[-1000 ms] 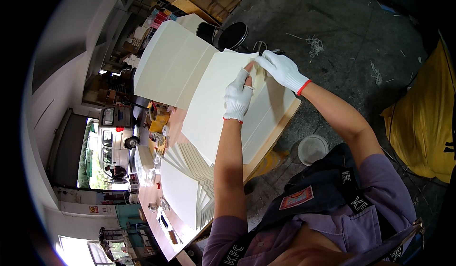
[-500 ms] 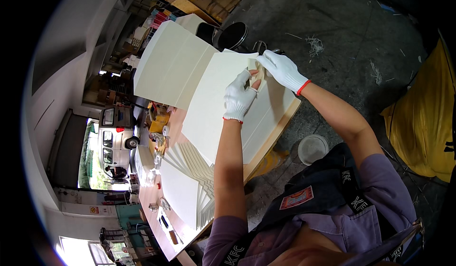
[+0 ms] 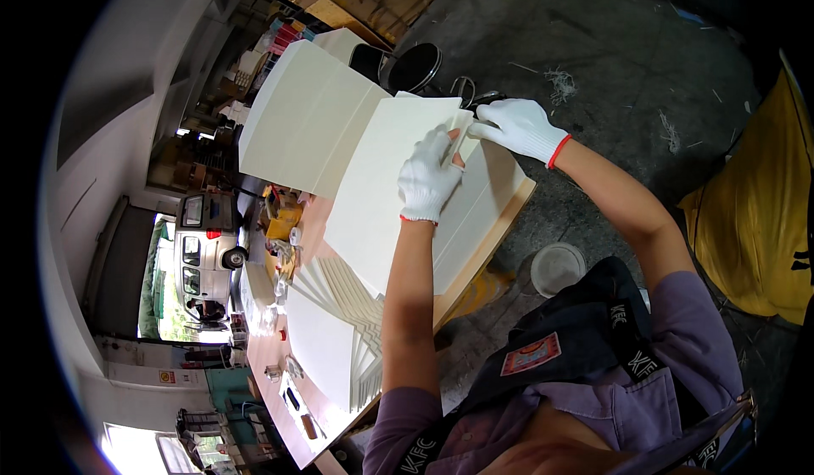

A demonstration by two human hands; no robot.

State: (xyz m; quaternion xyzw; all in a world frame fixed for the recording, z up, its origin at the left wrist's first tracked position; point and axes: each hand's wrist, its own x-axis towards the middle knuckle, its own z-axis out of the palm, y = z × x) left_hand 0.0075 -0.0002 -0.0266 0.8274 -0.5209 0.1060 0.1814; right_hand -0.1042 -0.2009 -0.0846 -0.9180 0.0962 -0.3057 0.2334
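Both my hands wear white knit gloves, and the left glove leaves the thumb and forefinger tips bare. A large white cardboard sheet (image 3: pixel 373 195) with crease lines lies in front of me on a stack. My left hand (image 3: pixel 428 178) rests on it, thumb and forefinger apart beside a narrow folded strip (image 3: pixel 459 127). At the sheet's far right corner, my right hand (image 3: pixel 521 129) has its fingertips closed on the edge, partly hiding it. Fanned white sheets (image 3: pixel 339 322) lie nearer, left of my left forearm.
Another creased white board (image 3: pixel 309 115) stands beyond on the left. The wooden table (image 3: pixel 318 229) carries small tools and packets. A black round stool (image 3: pixel 415 66) is past the far edge; a white bucket (image 3: pixel 558 269) and a yellow sack (image 3: pixel 755 212) are on the right.
My right hand has moved slightly right and nearer. My left hand has flattened onto the sheet, and the curled strip at the far edge now lies flatter.
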